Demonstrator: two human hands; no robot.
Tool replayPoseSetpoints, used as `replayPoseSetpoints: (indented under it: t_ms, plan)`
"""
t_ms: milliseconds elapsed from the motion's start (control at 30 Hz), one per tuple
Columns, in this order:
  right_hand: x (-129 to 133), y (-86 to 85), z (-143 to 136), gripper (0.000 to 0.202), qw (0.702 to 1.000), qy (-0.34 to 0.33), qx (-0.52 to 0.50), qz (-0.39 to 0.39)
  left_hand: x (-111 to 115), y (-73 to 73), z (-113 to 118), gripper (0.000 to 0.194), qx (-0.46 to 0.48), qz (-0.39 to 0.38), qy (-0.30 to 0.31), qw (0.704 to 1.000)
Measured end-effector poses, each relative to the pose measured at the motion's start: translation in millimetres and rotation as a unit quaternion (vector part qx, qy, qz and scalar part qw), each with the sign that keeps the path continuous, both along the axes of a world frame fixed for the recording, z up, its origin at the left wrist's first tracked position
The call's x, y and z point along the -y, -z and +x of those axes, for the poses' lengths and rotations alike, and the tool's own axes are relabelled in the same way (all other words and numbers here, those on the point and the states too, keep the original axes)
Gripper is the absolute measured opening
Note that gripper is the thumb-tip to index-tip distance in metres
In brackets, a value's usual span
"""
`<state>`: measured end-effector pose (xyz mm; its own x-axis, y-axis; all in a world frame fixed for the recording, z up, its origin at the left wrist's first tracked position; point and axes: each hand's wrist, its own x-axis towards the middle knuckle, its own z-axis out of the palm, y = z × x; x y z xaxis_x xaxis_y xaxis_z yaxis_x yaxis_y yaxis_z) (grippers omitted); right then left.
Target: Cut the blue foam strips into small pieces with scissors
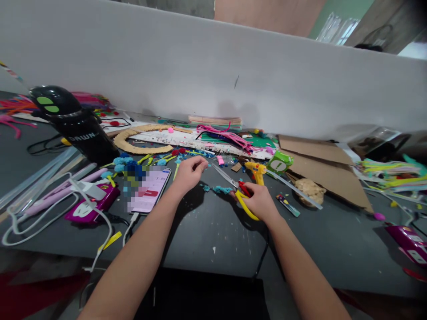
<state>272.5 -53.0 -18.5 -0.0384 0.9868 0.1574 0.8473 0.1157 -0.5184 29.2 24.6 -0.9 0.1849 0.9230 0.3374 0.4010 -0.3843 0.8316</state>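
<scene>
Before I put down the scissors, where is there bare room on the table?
Table between left forearm and right forearm, in front of the blue scraps: bare except specks. Also free: from the right forearm to the rightmost purple object, in front of the cardboard. Crowded: the left side, around bottle and phone, and the strip along the wall.

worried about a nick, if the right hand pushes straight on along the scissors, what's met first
Probably the left hand: its fingertips seem just past the tips of the scissors in the right hand, though depth is unclear.
</scene>
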Motion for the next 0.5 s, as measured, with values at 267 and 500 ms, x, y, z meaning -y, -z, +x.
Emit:
replayPoseSetpoints:
  t_ms: [267,500]
  plan:
    - [-0.4,0.0,-1.1,0.046,1.000,0.002,-0.002,-0.005,0.3,0.1,1.7,0.021,0.010,0.002,0.013,1.000]
    - [0.2,-1.4,-1.5,0.044,1.000,-0.005,-0.008,0.000,1.5,-0.6,2.5,0.022,0.015,-0.005,0.024,1.000]
